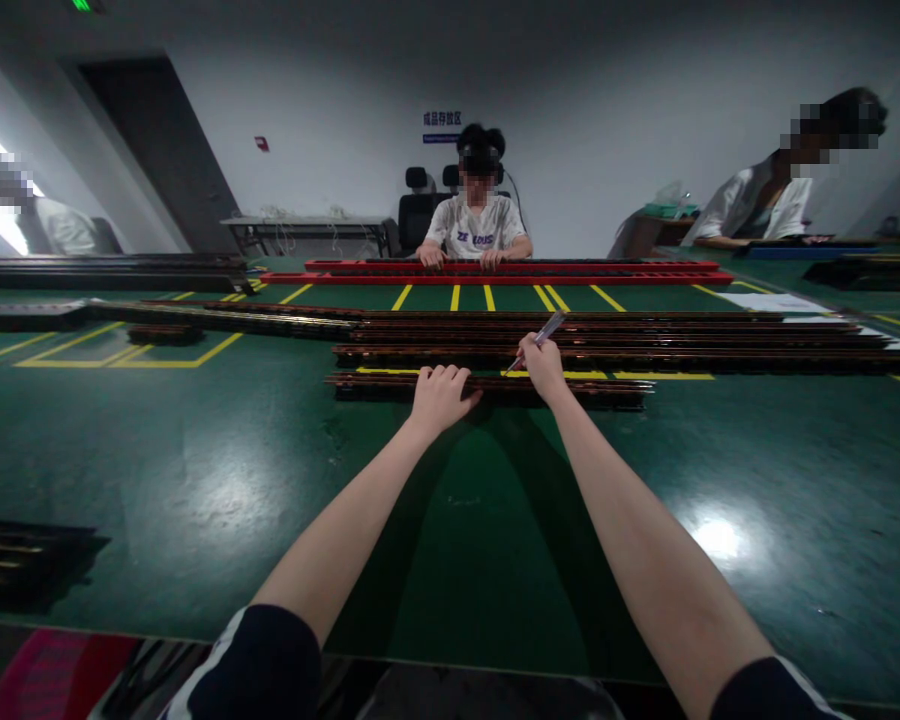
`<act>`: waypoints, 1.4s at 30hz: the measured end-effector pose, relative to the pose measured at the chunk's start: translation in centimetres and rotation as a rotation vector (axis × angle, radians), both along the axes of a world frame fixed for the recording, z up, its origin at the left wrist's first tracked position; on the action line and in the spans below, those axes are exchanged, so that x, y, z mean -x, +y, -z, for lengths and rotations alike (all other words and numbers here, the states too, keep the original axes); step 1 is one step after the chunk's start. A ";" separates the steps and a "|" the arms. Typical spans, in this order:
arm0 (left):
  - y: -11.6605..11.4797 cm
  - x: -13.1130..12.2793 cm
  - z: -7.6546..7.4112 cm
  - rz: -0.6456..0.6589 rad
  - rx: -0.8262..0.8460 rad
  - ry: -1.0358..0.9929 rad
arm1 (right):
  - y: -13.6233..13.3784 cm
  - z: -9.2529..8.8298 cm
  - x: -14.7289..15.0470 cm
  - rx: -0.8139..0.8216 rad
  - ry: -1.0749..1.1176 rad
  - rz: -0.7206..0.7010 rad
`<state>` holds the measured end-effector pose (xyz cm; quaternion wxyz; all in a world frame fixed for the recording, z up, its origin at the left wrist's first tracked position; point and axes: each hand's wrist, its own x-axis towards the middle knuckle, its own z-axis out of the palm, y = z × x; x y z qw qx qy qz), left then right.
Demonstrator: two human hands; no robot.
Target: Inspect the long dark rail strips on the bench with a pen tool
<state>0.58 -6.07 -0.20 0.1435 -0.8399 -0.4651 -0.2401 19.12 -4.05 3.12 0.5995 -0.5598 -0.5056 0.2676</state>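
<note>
A short stack of long, narrow dark strips (592, 395) with a coppery sheen lies crosswise in front of me on the green table. My left hand (441, 398) grips it near its middle, fingers curled over the top and thumb along the near side. In my right hand (544, 366) is a slim pen (552, 325), held in a writing grip and tilted, its tip down by the strip's far edge. Whether the tip touches the strip I cannot tell. Just beyond lie several longer dark strips (720, 345), side by side.
Yellow lines mark the green table (195, 450). Across it, a person (480, 225) has both hands on long red rails (570, 272). More dark strips (22, 560) lie at the near left, and black rails (105, 270) at the far left. Other people sit at both sides.
</note>
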 end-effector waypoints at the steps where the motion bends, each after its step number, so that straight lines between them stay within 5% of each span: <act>1: 0.0 0.0 0.0 0.000 -0.002 -0.001 | 0.0 -0.1 0.0 0.004 0.006 0.000; 24: -0.4 -0.2 -0.4 -0.004 0.024 -0.013 | -0.6 -0.7 0.1 0.031 -0.012 0.022; 42: -0.4 -0.1 -0.5 -0.011 0.046 -0.025 | 0.5 0.5 0.1 0.013 -0.046 -0.101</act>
